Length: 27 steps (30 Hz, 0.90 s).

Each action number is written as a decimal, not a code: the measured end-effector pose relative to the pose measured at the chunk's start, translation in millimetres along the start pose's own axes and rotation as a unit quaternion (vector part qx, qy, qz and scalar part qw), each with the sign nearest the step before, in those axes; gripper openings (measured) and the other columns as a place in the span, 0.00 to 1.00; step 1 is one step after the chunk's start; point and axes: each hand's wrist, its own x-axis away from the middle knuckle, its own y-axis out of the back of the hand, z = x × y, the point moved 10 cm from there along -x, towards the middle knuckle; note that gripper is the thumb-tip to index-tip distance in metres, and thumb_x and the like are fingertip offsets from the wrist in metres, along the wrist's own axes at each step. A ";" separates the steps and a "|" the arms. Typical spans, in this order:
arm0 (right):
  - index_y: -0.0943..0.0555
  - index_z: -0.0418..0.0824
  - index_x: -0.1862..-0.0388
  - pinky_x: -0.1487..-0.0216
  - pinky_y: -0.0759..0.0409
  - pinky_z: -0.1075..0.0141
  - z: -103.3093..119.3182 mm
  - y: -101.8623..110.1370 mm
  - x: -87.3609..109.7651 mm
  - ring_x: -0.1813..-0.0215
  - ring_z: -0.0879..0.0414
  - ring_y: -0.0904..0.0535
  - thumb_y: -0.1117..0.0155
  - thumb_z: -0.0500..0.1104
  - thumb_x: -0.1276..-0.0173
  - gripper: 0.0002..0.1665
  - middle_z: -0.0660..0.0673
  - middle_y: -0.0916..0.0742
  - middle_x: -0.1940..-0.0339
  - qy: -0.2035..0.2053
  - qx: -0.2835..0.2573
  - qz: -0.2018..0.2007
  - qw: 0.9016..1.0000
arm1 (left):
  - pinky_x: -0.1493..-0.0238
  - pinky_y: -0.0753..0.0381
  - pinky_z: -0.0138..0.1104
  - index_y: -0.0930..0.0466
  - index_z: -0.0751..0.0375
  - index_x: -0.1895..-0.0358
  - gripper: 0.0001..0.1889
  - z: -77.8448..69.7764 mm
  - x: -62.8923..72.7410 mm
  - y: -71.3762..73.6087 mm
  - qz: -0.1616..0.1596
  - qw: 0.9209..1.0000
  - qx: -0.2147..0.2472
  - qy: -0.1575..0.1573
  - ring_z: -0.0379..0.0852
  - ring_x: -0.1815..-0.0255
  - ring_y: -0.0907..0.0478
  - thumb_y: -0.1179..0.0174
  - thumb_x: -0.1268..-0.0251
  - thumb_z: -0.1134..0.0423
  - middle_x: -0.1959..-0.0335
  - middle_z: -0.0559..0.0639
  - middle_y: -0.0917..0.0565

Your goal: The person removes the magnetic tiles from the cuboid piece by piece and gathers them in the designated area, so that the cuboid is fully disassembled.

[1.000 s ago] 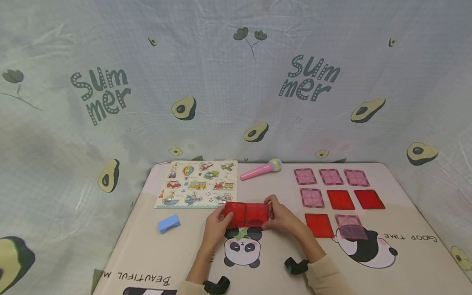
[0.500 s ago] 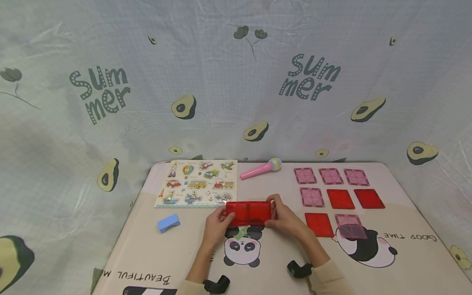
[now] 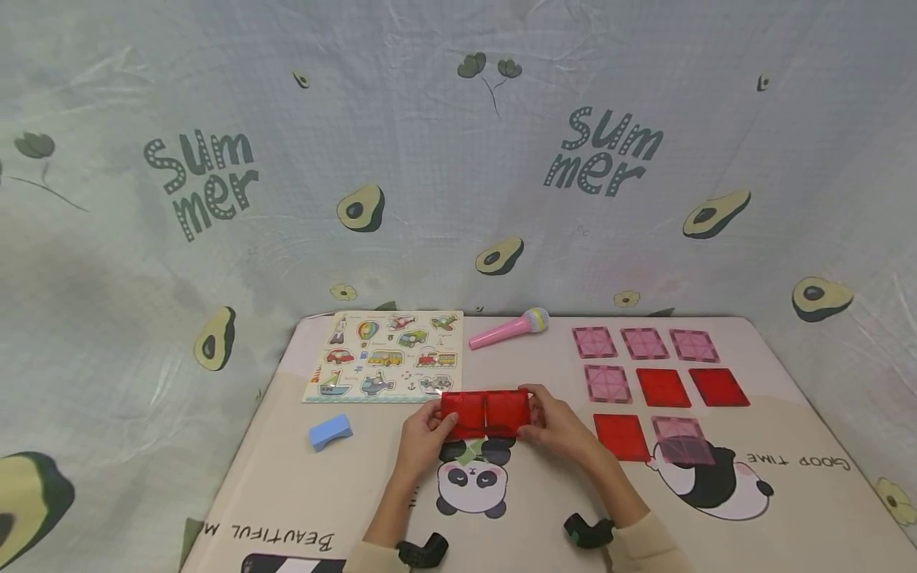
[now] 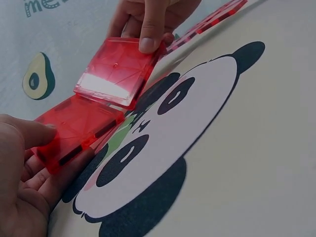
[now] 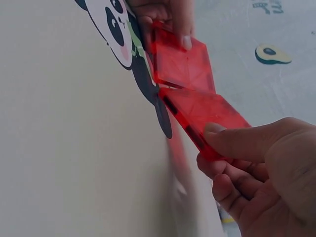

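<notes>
Two red see-through square magnetic tiles are held side by side over the panda print. My left hand [image 3: 419, 442] pinches the left red tile [image 4: 81, 126] at its outer edge, thumb on its face and fingers behind. The right red tile [image 5: 207, 109] is pinched likewise by my right hand [image 3: 557, 428]. A narrow dark line shows between the tiles in the head view. Both wrist views show their inner edges close together, with the faces tilted at an angle to each other.
On the right lie several pink tiles [image 3: 607, 383] and red tiles [image 3: 662, 387] in rows. A pink toy microphone [image 3: 501, 330] and a vehicle puzzle board [image 3: 390, 370] lie at the back. A blue arched block [image 3: 330, 432] sits left. Behind the table hangs a printed cloth [image 3: 430, 159].
Both hands keep their grip on the tiles. The tiles have tilted relative to each other, and the line between them looks wider now. The right hand and wrist have shifted slightly right.
</notes>
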 end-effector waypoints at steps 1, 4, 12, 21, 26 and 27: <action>0.32 0.40 0.30 0.59 0.21 0.72 -0.5 1.5 0.9 0.62 0.58 0.25 0.26 0.35 0.40 0.40 0.49 0.18 0.62 -0.003 0.005 -0.006 1.000 | 0.61 0.20 0.21 0.19 0.63 0.44 0.16 0.0 0.1 -0.1 0.000 1.000 -0.002 0.000 0.43 0.67 0.22 0.38 0.31 0.61 0.62 0.56 0.13; 0.28 0.39 0.34 0.56 0.18 0.72 -1.3 8.5 4.1 0.60 0.58 0.23 0.27 0.35 0.38 0.34 0.48 0.15 0.59 -0.010 0.014 -0.029 0.999 | 0.61 0.19 0.21 0.20 0.64 0.43 0.16 0.3 0.3 -0.5 0.002 1.000 -0.003 0.001 0.43 0.67 0.22 0.38 0.30 0.61 0.62 0.56 0.13; 0.23 0.38 0.41 0.57 0.19 0.76 -1.0 33.6 16.0 0.59 0.56 0.21 0.29 0.39 0.35 0.24 0.45 0.13 0.56 -0.011 0.006 -0.086 0.996 | 0.60 0.20 0.21 0.20 0.64 0.42 0.17 0.6 -0.2 -0.6 0.002 1.000 0.002 0.003 0.43 0.65 0.21 0.38 0.30 0.61 0.60 0.57 0.13; 0.24 0.36 0.41 0.62 0.19 0.75 -4.1 59.5 31.7 0.63 0.57 0.19 0.31 0.40 0.33 0.23 0.44 0.13 0.60 -0.008 -0.007 -0.127 0.992 | 0.59 0.19 0.22 0.21 0.63 0.41 0.18 1.3 0.3 -1.4 0.004 1.000 0.002 0.011 0.44 0.65 0.21 0.38 0.30 0.60 0.59 0.56 0.13; 0.24 0.35 0.41 0.63 0.18 0.75 -8.9 75.2 41.5 0.67 0.60 0.18 0.32 0.41 0.31 0.22 0.44 0.13 0.62 -0.006 0.001 -0.154 0.988 | 0.61 0.20 0.22 0.20 0.64 0.42 0.17 2.2 0.3 -1.3 0.004 1.000 0.001 0.013 0.44 0.65 0.23 0.38 0.30 0.61 0.61 0.56 0.13; 0.24 0.34 0.41 0.62 0.18 0.76 -9.8 78.4 43.4 0.67 0.60 0.17 0.33 0.41 0.31 0.22 0.44 0.13 0.62 -0.006 0.006 -0.160 0.987 | 0.61 0.20 0.22 0.20 0.64 0.42 0.17 2.0 0.4 -1.0 0.004 1.000 0.000 0.013 0.44 0.66 0.23 0.38 0.30 0.61 0.61 0.56 0.13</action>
